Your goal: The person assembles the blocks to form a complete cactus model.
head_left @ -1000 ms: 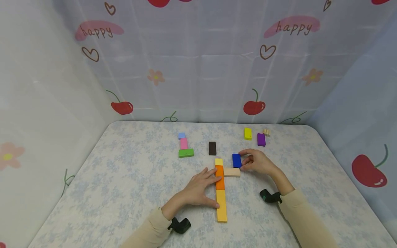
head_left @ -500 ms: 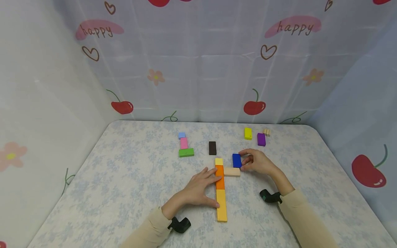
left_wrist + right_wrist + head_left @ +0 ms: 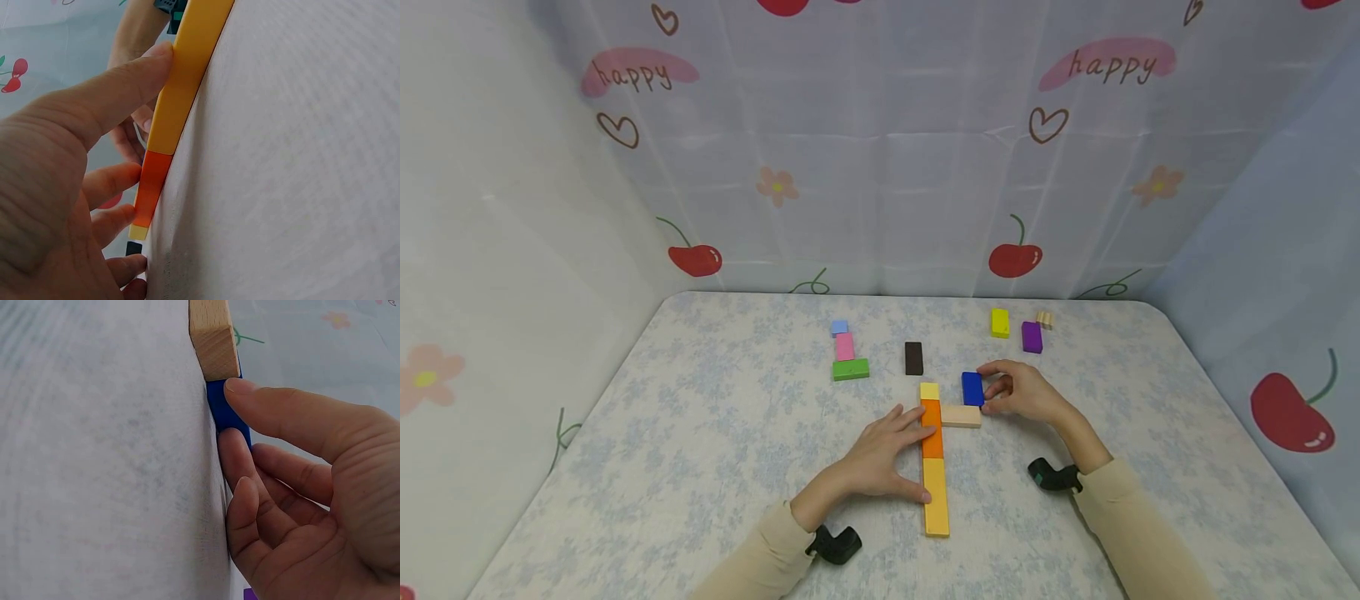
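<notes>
A row of blocks runs away from the person: a long yellow block (image 3: 936, 497), an orange block (image 3: 932, 439) and a small pale yellow block (image 3: 929, 392). My left hand (image 3: 878, 457) lies along its left side, fingers spread, fingertips on the orange block and thumb on the long yellow one. A plain wooden block (image 3: 961, 417) juts right from the orange block. Against its far side, near its right end, lies a blue block (image 3: 972, 389). My right hand (image 3: 1028, 393) holds the blue block, thumb at its near corner (image 3: 219, 405) and forefinger at the far one.
Beyond the row lies a dark brown block (image 3: 913, 358). To the left are a green block (image 3: 851, 370), a pink block (image 3: 845, 347) and a light blue block (image 3: 839, 328). Yellow (image 3: 1000, 323) and purple (image 3: 1032, 337) blocks and small wooden pieces (image 3: 1045, 320) lie back right.
</notes>
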A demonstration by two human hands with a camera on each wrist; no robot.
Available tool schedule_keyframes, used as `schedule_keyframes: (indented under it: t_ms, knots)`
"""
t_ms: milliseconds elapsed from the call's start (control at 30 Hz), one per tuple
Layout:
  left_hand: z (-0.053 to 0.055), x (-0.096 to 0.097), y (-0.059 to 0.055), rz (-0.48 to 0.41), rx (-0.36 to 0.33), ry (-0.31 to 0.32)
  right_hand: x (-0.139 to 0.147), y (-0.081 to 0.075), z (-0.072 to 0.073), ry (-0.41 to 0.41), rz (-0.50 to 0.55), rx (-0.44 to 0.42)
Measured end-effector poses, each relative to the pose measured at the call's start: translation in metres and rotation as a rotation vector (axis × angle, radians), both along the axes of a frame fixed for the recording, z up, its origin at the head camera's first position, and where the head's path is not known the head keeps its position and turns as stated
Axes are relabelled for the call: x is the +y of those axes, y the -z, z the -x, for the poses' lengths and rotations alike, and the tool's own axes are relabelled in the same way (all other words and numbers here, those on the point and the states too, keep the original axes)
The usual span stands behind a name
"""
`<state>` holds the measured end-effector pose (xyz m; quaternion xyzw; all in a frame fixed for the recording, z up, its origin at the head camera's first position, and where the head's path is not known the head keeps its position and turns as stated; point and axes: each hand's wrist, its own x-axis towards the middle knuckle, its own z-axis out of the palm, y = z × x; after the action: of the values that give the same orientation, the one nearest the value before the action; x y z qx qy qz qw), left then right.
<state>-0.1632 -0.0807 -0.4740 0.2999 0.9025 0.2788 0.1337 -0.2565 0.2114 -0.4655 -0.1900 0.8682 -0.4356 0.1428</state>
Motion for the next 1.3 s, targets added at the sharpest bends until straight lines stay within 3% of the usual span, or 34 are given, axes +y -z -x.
schedule_keyframes:
  t_ms: [833,1067,1300]
  knots:
    - [-0.001,-0.001,0.002,-0.008,-0.001,0.004,0.003,-0.001,-0.001,0.026,-0.004,-0.004]
    - [0.000,-0.001,0.002,-0.004,-0.003,0.001,0.008,-0.002,0.001,0.047,-0.033,0.023]
    - [-0.001,-0.001,0.003,-0.003,-0.004,-0.002,0.010,-0.007,0.009,0.103,-0.079,0.110]
